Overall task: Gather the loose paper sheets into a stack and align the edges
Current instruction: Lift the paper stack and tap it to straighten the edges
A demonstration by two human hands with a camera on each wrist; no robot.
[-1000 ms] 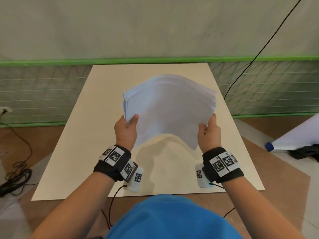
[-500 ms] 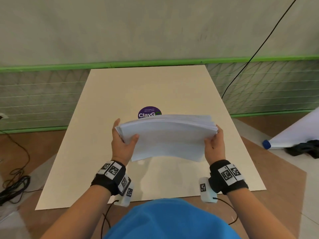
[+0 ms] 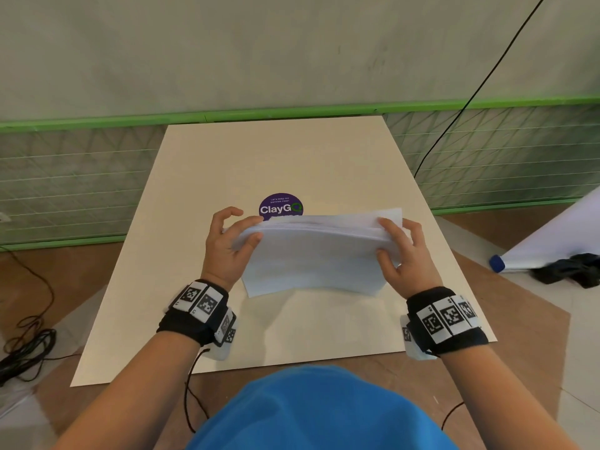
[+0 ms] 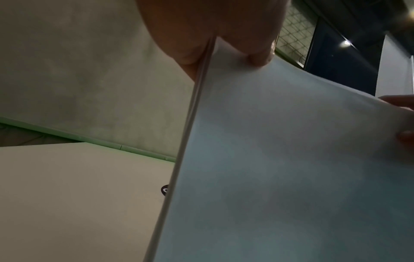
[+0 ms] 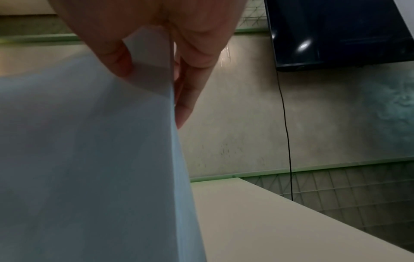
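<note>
A stack of white paper sheets [image 3: 315, 254] stands nearly on edge above the cream board [image 3: 292, 157], bowed slightly, its top edges uneven at the right corner. My left hand [image 3: 232, 237] pinches the stack's left side, thumb in front and fingers behind. My right hand [image 3: 401, 246] pinches its right side the same way. In the left wrist view the paper stack [image 4: 280, 159] fills the right half, with my thumb [image 4: 257, 53] on its face. In the right wrist view the paper stack [image 5: 89, 159] fills the left, with my fingers [image 5: 188, 92] behind its edge.
A purple round sticker [image 3: 281, 207] lies on the board just behind the stack. Black cables [image 3: 22, 349] lie coiled on the floor at left. A white roll with a blue cap [image 3: 496, 263] and a black cloth [image 3: 568, 271] lie at right. A green-trimmed wall runs behind.
The stack came down from a raised, fanned-out tilt to a near-upright stand low over the board, uncovering the purple sticker. Both hands moved down with it and kept their hold.
</note>
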